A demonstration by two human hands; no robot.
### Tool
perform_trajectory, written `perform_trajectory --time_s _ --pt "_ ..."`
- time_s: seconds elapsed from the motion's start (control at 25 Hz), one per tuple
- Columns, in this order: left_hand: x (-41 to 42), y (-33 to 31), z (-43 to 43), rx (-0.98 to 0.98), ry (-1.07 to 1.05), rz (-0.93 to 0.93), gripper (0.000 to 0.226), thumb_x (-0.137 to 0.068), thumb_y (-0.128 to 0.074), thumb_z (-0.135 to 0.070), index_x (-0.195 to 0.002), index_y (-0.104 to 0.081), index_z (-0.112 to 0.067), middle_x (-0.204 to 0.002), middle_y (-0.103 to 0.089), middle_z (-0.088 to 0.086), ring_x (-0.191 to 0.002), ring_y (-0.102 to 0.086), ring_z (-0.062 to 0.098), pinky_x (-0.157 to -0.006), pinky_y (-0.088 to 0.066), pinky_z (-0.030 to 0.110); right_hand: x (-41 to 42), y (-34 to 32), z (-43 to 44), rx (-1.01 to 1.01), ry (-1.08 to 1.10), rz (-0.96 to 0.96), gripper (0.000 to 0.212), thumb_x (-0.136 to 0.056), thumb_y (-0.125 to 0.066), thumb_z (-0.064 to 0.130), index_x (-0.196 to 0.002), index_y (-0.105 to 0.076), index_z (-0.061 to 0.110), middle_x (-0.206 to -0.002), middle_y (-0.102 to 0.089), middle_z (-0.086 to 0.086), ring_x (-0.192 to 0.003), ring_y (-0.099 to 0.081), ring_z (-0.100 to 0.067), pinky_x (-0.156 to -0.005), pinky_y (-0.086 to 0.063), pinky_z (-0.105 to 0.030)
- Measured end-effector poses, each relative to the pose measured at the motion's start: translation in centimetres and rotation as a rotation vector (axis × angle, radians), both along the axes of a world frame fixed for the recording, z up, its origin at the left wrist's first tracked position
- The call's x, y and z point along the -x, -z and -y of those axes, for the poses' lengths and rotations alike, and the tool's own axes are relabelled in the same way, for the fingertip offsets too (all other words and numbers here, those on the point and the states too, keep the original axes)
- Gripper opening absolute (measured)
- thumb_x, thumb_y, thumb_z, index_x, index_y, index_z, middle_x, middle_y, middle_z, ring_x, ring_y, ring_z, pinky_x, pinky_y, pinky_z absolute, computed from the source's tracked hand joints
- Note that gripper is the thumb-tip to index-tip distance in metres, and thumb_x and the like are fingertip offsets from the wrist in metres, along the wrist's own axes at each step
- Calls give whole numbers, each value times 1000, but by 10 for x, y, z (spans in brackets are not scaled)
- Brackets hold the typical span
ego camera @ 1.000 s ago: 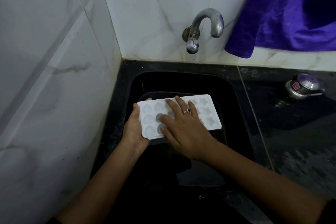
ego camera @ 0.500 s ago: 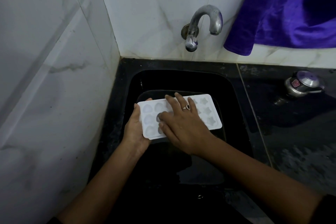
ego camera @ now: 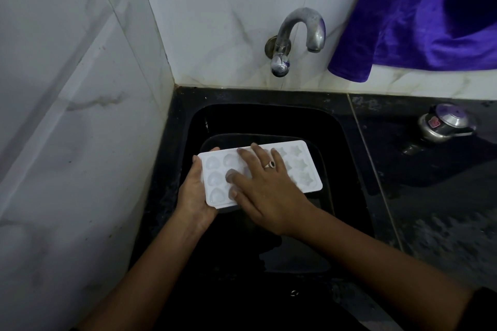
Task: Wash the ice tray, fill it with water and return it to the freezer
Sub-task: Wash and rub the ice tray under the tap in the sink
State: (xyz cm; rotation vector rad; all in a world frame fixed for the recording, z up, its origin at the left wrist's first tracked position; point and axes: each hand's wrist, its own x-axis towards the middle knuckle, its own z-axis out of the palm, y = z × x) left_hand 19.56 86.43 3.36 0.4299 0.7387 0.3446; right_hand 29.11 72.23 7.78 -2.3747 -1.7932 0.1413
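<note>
A white ice tray [ego camera: 301, 169] with heart and star shaped cells is held flat over the black sink [ego camera: 347, 126]. My left hand [ego camera: 192, 193] grips its left end from below, thumb on the rim. My right hand [ego camera: 265, 191], wearing a ring, lies palm down on the tray's middle, fingers spread over the cells. The metal tap [ego camera: 297, 35] sticks out of the tiled wall above the sink; no water runs from it.
A dark tub or pan [ego camera: 320, 153] sits in the sink under the tray. A steel pressure cooker lid [ego camera: 443, 123] lies on the black counter to the right. A purple cloth [ego camera: 419, 16] hangs at top right. White tiled walls close in on the left and behind.
My right hand's fingers shifted slightly across the tray's cells. The tray and my left hand stay almost in place.
</note>
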Motion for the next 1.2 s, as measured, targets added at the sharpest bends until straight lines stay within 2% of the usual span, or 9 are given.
perform_trajectory --time_s 0.16,0.32,0.44,0.52,0.68,0.84,0.96,1.04,1.2 --pt "1 5 3 -1 -7 -3 54 -110 -32 -57 -134 -66 -22 -133 -71 17 -110 -73 32 -89 -60 47 3 0 -3 17 6 10 41 -107 -27 49 -121 -56 23 -165 -26 -16 -157 -13 -39 -123 -13 -65" --pt "2 6 1 -16 14 -8 56 -109 -32 -60 -138 -63 -24 -137 -68 19 -122 -65 40 -100 -52 56 -3 -1 1 -8 24 -31 41 -107 -28 49 -128 -58 31 -165 -28 -15 -156 -14 -40 -123 -12 -66" --pt "3 7 -3 -27 -2 -18 57 -108 -32 -60 -136 -65 -24 -134 -70 19 -121 -66 41 -98 -53 56 -5 2 10 1 13 -1 44 -108 -28 50 -138 -53 30 -165 -27 -15 -157 -14 -39 -124 -11 -65" --pt "1 5 -1 -22 11 -22 58 -108 -32 -61 -139 -64 -25 -137 -68 19 -123 -65 41 -98 -53 57 -5 1 8 13 13 3 43 -107 -28 49 -134 -56 29 -165 -28 -16 -156 -15 -40 -123 -12 -66" --pt "0 3 10 -3 19 -38 57 -108 -33 -59 -124 -71 -20 -127 -74 18 -105 -75 34 -96 -53 53 0 2 2 10 14 12 40 -107 -28 48 -120 -58 24 -163 -29 -17 -155 -18 -41 -121 -16 -65" --pt "6 13 0 0 32 -23 60 -107 -34 -63 -144 -61 -25 -141 -65 20 -130 -61 43 -109 -46 61 -4 3 7 -6 6 -24 40 -107 -29 48 -131 -55 31 -163 -30 -16 -156 -16 -42 -123 -12 -66" --pt "3 11 0 9 12 -10 57 -108 -34 -60 -141 -63 -24 -138 -67 19 -120 -67 37 -101 -52 54 4 2 0 26 5 -16 43 -107 -27 49 -127 -55 23 -163 -29 -17 -156 -15 -40 -122 -13 -65" --pt "3 5 1 20 17 -3 56 -108 -35 -60 -140 -64 -24 -138 -68 18 -115 -70 35 -95 -56 51 8 3 2 37 -31 12 46 -107 -27 49 -132 -53 19 -163 -30 -18 -156 -15 -39 -123 -13 -64" --pt "4 5 9 1 32 -11 54 -108 -32 -58 -132 -67 -23 -131 -72 17 -104 -76 34 -80 -64 50 -8 -2 4 23 8 0 40 -107 -27 48 -122 -60 30 -164 -31 -16 -156 -17 -40 -123 -12 -64"
